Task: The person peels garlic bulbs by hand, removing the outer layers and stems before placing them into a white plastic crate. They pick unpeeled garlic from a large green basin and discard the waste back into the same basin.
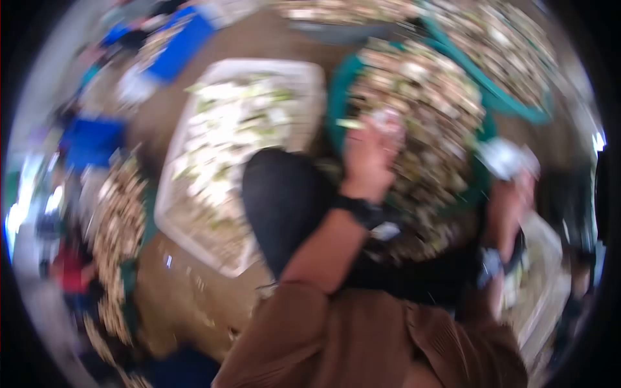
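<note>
My left hand point(372, 155), with a dark watch at its wrist, is over a green tub point(337, 97) heaped with pale brown and white vegetable-like pieces point(420, 97). Its fingers are blurred but look curled around something small and whitish, which I cannot tell. Beside them shows a pale green-white sliver point(349, 123). Off the tub's right side, my right hand point(517, 194) grips a smeared white object point(503, 158); a light-coloured watch is on that wrist. A dark-clothed knee point(284, 200) stands between the tub and a white crate point(174, 174).
The crate holds white and light green pieces point(239, 123). Another green tub point(517, 107) of pieces stands at the upper right. Blue containers point(94, 142) and a long pile of pale brown pieces point(116, 226) lie at left. A person in red point(71, 268) is at far left.
</note>
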Available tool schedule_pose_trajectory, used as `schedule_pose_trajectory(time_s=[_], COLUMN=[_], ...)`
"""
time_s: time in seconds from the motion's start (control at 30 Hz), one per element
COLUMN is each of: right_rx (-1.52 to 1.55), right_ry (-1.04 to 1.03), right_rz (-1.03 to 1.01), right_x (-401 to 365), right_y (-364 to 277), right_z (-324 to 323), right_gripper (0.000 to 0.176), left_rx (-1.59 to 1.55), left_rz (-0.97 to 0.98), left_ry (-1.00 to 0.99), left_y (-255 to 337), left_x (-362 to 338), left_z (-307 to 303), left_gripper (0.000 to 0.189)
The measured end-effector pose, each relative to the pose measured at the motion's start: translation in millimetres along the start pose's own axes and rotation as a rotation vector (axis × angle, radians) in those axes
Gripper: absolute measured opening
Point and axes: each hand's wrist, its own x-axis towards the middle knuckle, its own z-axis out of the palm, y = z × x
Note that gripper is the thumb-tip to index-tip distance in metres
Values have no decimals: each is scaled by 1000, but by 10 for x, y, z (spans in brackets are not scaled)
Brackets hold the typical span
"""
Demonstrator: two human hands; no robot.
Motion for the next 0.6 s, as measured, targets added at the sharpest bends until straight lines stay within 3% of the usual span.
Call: schedule_pose_trajectory(time_s=[0.03,0.07,0.1,0.13,0.17,0.2,0.3,0.37,0.5,0.6], right_rx=[103,328,-40,-86,66,401,965,834,914,774], right_ry=[-149,-260,-762,-824,-747,-500,-248,-294,-417,-480], right_rz=[72,-278,-230,-365,-198,-76,-130,-242,-271,-355], right_x=[84,45,1,-110,-105,-102,-68,-53,13,-52], right_y=[-185,154,38,86,-79,-202,-569,-555,-444,-382], right_z=[-92,221,237,335,293,279,320,419,445,465], right_gripper=[18,20,19,19,19,23,30,28,23,16], left_rx=[36,143,206,369,536,636,836,967,909,1043], left_rz=[120,113,181,265,373,394,457,555,452,563], left_ry=[39,230,144,98,51,13,-99,-162,-139,-187], left_y=[45,-1,-103,-194,-222,-186,-199,-201,-206,-232], left_x=[-115,-110,-135,-140,-119,-146,-206,-198,-185,-155], left_z=[271,433,415,421,418,477,486,481,447,443], left_gripper=[21,19,14,14,14,12,12,11,11,11])
